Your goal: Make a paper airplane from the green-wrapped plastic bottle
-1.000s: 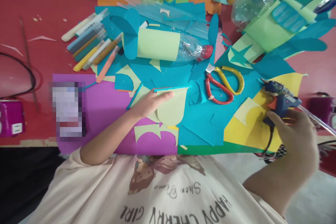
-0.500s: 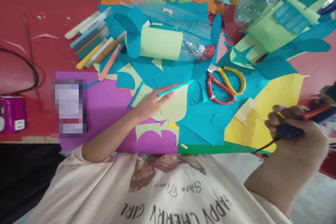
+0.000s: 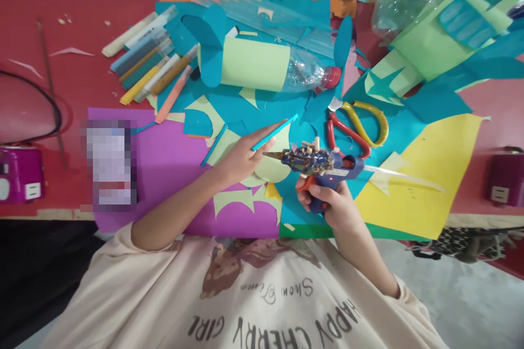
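Note:
My left hand (image 3: 241,158) pinches a narrow blue paper strip (image 3: 275,132), held tilted over pale green paper (image 3: 282,169). In my right hand (image 3: 333,202) is a dark blue hot glue gun (image 3: 327,172), my fingers wrapped round its handle near the orange trigger. Its nozzle points left and comes close to the left fingertips and the strip. A clear glue stick (image 3: 403,176) sticks out of the gun's back. Beyond the hands lies a plastic bottle (image 3: 305,73) wrapped in pale green paper, with blue paper pieces at its base and a red cap.
Scissors (image 3: 356,128) with red and yellow handles lie just beyond the glue gun. Several markers (image 3: 151,60) are at the left, above a phone (image 3: 110,166) on purple paper (image 3: 172,152). Another paper-covered bottle (image 3: 434,49) lies at the far right. Blue paper scraps surround the hands.
My right hand has swung in from the far right with the glue gun, to beside my left hand. The blue strip is tilted more steeply.

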Demonstrator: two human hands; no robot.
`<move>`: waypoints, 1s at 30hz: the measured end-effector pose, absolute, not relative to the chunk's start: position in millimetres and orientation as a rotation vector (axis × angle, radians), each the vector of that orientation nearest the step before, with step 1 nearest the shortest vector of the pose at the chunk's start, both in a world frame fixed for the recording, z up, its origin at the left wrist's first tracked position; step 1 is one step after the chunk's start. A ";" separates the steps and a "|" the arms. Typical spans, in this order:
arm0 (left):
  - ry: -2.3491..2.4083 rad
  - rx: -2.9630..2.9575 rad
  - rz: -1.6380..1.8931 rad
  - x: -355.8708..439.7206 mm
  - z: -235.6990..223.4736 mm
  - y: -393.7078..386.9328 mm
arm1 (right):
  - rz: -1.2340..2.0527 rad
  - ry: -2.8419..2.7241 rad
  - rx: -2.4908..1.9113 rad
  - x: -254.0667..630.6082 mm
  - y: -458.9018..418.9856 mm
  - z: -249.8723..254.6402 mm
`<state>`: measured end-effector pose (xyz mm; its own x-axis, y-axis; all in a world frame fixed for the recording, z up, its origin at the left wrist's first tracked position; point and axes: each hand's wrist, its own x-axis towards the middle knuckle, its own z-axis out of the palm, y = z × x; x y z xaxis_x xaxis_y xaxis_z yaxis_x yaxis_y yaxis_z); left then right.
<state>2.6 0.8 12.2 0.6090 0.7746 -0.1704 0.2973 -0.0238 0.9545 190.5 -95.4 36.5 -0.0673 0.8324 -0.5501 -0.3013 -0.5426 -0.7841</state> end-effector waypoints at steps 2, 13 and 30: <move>0.907 1.583 0.477 3.0 12.0 0.5 | 1.695 -0.640 -1.393 186.8 -96.5 31.8; 0.912 1.660 0.454 0.7 6.7 1.3 | 1.559 -0.702 -1.578 180.4 -91.9 29.9; 0.917 1.670 0.449 0.0 5.3 0.8 | 1.516 -0.768 -1.558 177.8 -92.6 28.3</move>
